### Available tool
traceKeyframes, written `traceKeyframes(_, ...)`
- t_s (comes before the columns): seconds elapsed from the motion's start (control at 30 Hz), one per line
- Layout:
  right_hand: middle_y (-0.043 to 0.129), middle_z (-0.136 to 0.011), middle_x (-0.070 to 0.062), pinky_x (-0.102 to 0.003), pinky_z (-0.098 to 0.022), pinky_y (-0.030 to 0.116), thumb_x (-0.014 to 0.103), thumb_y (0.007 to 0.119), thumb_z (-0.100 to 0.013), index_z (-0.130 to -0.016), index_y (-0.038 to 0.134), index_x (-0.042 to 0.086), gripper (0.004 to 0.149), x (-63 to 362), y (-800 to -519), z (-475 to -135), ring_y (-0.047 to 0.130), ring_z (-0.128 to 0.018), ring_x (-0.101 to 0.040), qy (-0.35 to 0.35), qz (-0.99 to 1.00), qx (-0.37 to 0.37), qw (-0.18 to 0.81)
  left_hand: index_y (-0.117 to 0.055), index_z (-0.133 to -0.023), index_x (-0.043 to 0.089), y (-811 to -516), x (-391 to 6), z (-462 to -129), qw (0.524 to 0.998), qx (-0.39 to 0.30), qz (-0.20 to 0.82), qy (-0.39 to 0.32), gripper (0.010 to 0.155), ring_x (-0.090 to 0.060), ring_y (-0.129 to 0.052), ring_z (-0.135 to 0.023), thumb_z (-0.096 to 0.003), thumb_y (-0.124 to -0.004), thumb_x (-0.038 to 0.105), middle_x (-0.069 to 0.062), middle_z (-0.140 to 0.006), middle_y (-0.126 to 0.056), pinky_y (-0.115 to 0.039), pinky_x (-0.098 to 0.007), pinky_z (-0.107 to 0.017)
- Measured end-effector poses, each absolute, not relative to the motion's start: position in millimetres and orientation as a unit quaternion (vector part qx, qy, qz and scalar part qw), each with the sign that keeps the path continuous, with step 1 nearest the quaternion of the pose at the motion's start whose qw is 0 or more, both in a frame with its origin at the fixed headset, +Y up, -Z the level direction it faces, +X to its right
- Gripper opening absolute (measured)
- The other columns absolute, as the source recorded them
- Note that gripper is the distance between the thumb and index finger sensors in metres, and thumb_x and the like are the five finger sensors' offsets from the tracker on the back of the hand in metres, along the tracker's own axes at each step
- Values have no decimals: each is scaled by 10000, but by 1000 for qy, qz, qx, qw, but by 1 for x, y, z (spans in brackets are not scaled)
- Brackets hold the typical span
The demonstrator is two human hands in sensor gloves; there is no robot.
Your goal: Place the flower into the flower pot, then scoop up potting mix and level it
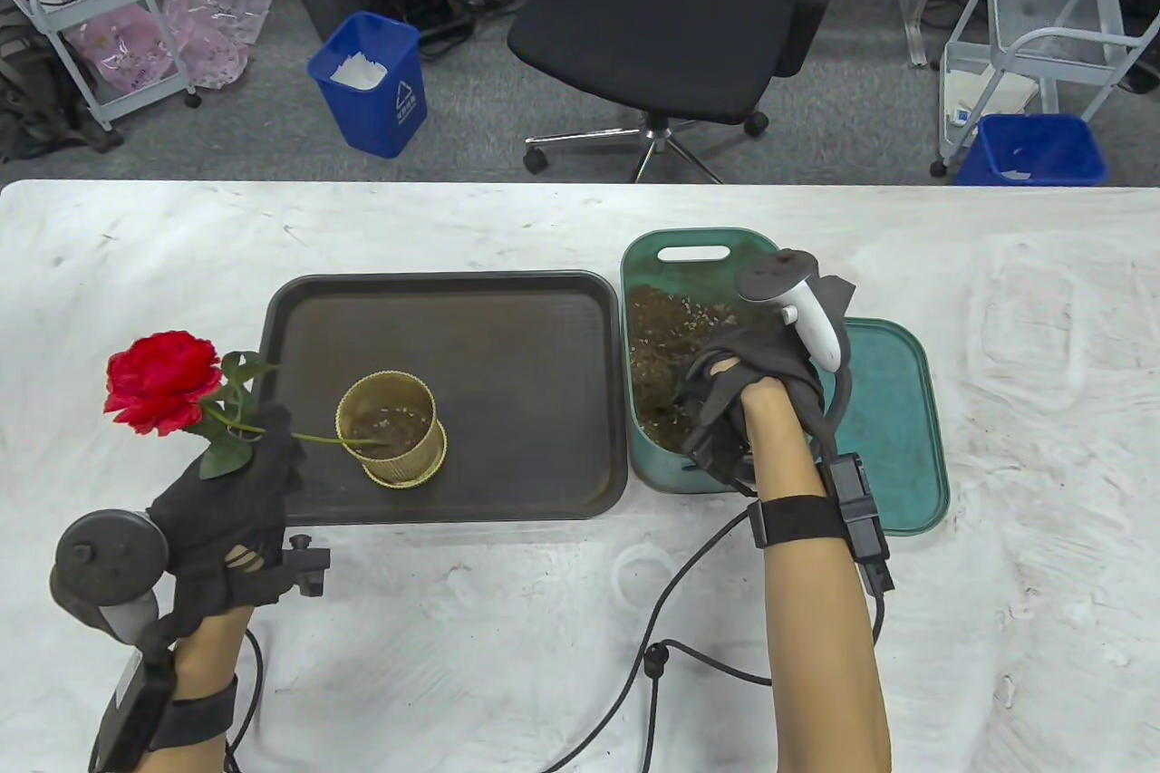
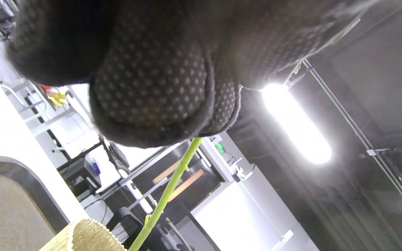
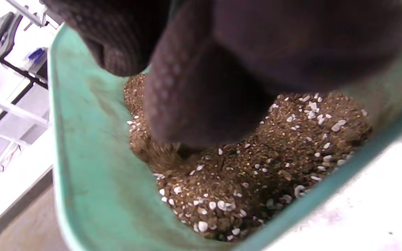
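Table view: the flower (image 1: 163,381), a red fabric-looking rose with green leaves, lies tilted almost level, its long axis running left to right, bloom to the left beyond the tray edge and the thin green stem reaching right into the flower pot (image 1: 391,431). The left hand (image 1: 237,508), in a black knit glove, has its grip pinched on the stem just below the leaves. The pot is a round, ribbed, gold-coloured cup holding a little dark mix; it stands on a dark rectangular tray (image 1: 435,392) with rounded corners, on the white, scuffed counter (image 1: 453,646). Just right of the tray sits a green plastic tub (image 1: 689,252) with a slot handle at its far end, holding brown potting mix (image 1: 662,338); a flat green lid (image 1: 893,429) lies beside it. The right hand (image 1: 734,410) is down in the tub, fingers curled into the mix. Beyond the counter a blue bin (image 1: 372,84) carries a white symbol and writing too small to read.

Left wrist view: dotted glove fingertips (image 2: 152,90) press together on the green stem (image 2: 166,195), which slants down to the ribbed pot rim (image 2: 89,237).

Right wrist view: gloved fingers (image 3: 194,97) dig into grainy brown mix (image 3: 257,167) flecked with white granules, against the smooth green tub wall (image 3: 82,157). Whether that grip encloses any mix I cannot tell.
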State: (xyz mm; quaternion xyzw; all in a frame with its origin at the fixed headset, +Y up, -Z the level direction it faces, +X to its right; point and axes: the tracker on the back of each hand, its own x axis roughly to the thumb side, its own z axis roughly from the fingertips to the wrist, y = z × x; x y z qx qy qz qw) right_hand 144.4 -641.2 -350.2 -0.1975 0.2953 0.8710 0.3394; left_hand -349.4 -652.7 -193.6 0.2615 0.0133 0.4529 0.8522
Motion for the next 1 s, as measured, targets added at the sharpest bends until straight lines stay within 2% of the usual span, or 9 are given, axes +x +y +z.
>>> traceKeyframes(0.33,1009,-537,-170,-300,-27,960,324,774,-422,-825,781,-3,519,162,-635,-341,1082,-167,-223,256,839,-220,428,-942,-768,211,-653,-348,-193,850,258,460,12,422,-138,-1136,-229,-425,-882,449,30,-563,-1070,-964,-320,-247)
traceKeyframes(1.0,1008,-539,-169,-309,-31,960,323,772,-420,-825,779,0,519,199,-607,-313,1082,-171,-230,161,785,-258,540,-942,-768,208,-653,-349,-193,848,257,463,13,423,-139,-1136,-229,-425,-884,447,29,-564,-1070,-964,-321,-246)
